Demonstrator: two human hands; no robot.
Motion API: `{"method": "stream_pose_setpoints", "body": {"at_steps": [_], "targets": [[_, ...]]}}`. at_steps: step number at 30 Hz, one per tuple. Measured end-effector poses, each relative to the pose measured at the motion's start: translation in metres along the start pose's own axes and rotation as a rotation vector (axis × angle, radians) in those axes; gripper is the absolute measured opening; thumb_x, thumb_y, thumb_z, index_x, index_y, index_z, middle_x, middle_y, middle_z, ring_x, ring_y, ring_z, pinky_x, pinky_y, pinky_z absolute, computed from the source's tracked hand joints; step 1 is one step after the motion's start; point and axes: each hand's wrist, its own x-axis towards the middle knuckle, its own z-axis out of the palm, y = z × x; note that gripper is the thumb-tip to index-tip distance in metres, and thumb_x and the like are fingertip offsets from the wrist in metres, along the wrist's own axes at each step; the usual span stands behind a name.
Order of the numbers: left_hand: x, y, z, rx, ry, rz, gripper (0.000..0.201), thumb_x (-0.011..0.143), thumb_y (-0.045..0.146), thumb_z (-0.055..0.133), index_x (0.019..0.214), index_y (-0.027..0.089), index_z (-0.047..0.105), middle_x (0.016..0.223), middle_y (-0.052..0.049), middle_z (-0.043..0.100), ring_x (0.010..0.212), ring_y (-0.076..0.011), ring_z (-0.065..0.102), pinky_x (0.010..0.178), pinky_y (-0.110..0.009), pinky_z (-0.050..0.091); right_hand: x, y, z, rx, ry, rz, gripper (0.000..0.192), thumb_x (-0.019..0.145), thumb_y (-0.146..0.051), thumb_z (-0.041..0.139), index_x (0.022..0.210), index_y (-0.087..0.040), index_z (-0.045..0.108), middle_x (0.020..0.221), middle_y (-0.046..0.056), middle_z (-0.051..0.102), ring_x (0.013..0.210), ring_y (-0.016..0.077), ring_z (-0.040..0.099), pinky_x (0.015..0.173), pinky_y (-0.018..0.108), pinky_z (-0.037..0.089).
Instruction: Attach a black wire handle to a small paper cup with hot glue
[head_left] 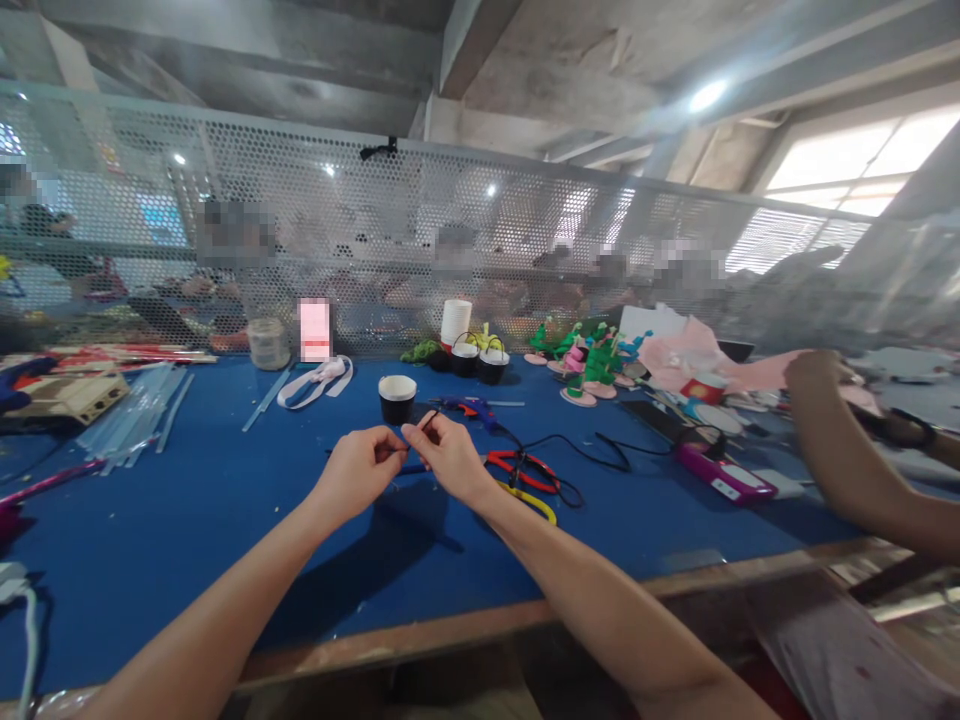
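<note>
Wire (429,422), thin, black, long axis slanting up-right toward paper cup (397,398); left hand (360,468) and right hand (448,455) each pinch it, tip protruding above right grip

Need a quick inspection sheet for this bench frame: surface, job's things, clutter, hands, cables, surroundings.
Surface: blue table top, wooden front edge.
Job's things: thin dark strip pinched between both hands; black paper cup just behind them.
Clutter: red-handled scissors, clear sticks, small green and pink craft pieces, pink box.
Hands: left hand and right hand meet fingertip to fingertip, raised above the table.
Cables: black cable runs right of the scissors.
Surroundings: perforated mesh screen behind the bench; another person's arm at right.
</note>
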Motion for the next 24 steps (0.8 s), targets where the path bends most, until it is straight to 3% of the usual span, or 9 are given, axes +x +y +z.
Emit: {"method": "stream_pose_setpoints", "body": {"at_steps": [4, 12, 17, 24], "targets": [[-0.0009, 0.0005, 0.0003, 0.062, 0.014, 0.011, 0.014, 0.065, 0.026, 0.046, 0.061, 0.015, 0.054, 0.047, 0.004, 0.045, 0.043, -0.0082, 0.036, 0.043, -0.02, 0.026, -0.0006, -0.0015, -0.0002, -0.011, 0.003, 0.013, 0.029, 0.07, -0.044, 0.049, 0.059, -0.018, 0.042, 0.044, -0.006, 0.039, 0.041, 0.0077, 0.037, 0.04, 0.021, 0.032], [0.0013, 0.0, -0.0018, -0.203, -0.095, -0.095, 0.019, 0.063, 0.032, 0.051, 0.058, 0.014, 0.05, 0.046, 0.005, 0.042, 0.042, -0.0064, 0.033, 0.041, -0.019, 0.024, -0.0002, -0.0051, -0.0049, 0.159, -0.191, 0.041, 0.025, 0.067, -0.041, 0.052, 0.066, -0.017, 0.046, 0.056, -0.004, 0.049, 0.044, 0.0065, 0.042, 0.043, 0.02, 0.036], [0.0004, -0.0022, -0.0019, -0.03, -0.029, -0.025, 0.018, 0.065, 0.031, 0.05, 0.057, 0.015, 0.05, 0.044, 0.006, 0.039, 0.041, -0.0066, 0.031, 0.04, -0.019, 0.021, 0.0008, -0.0009, -0.0045, 0.097, -0.131, 0.038, 0.026, 0.067, -0.042, 0.052, 0.061, -0.018, 0.044, 0.048, -0.005, 0.045, 0.042, 0.0072, 0.04, 0.041, 0.02, 0.034], [-0.0033, 0.0035, -0.0003, 0.198, 0.063, 0.071, 0.013, 0.067, 0.023, 0.047, 0.063, 0.015, 0.057, 0.05, 0.002, 0.049, 0.047, -0.0091, 0.038, 0.046, -0.02, 0.027, -0.0008, -0.0016, -0.0016, 0.01, -0.041, 0.034, 0.028, 0.067, -0.042, 0.052, 0.056, -0.018, 0.043, 0.045, -0.005, 0.044, 0.043, 0.0086, 0.041, 0.042, 0.021, 0.033]]}}
